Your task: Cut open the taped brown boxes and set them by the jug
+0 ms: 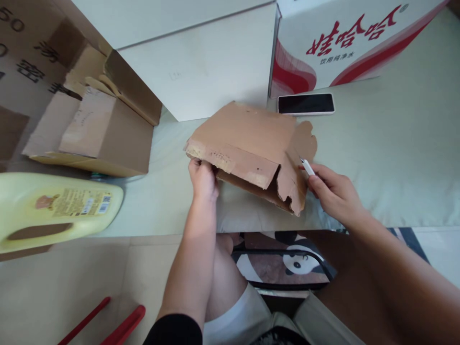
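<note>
A brown cardboard box (247, 136), partly flattened with torn, ragged flaps on its right side, lies tilted over the pale green surface. My left hand (203, 179) is closed on its lower left edge, the fingertips hidden beneath the cardboard. In my right hand (332, 191) is a slim white utility knife (308, 167), held between thumb and fingers. Its narrow tip points up and left at the box's right flap; whether it touches the cardboard I cannot tell.
Behind the box stand a white carton (201, 72) and a red-and-white water carton (359, 48), with a phone (306, 104) in front. More brown boxes (125, 129) and a yellow jug (61, 206) are on the left. The pale green surface's front edge (151, 234) is near my knees.
</note>
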A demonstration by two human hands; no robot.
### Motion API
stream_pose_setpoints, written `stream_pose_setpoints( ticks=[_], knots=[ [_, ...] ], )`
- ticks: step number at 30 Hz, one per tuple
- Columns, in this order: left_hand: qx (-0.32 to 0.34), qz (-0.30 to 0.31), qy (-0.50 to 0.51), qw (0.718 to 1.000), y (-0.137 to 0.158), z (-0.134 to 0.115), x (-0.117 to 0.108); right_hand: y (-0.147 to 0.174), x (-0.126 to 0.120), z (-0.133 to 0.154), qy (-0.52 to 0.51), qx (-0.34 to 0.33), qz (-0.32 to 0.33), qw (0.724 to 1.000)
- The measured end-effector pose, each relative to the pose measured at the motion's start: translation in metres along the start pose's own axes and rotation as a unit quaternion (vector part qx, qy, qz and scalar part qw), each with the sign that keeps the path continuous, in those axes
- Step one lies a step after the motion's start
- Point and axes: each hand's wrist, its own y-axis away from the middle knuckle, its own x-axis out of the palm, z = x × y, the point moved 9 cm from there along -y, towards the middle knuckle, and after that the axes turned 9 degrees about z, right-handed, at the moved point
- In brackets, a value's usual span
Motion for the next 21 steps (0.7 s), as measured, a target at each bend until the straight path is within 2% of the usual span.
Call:
stream_pose_setpoints(
  ticks=[21],
  knots=[
    [-0.007,0.001,-0.018,1.0,-0.0002,0.0023,-0.0016,0.0003,-0.0008,0.0037,0.03,-0.008,-0.005,1.0]
  ],
)
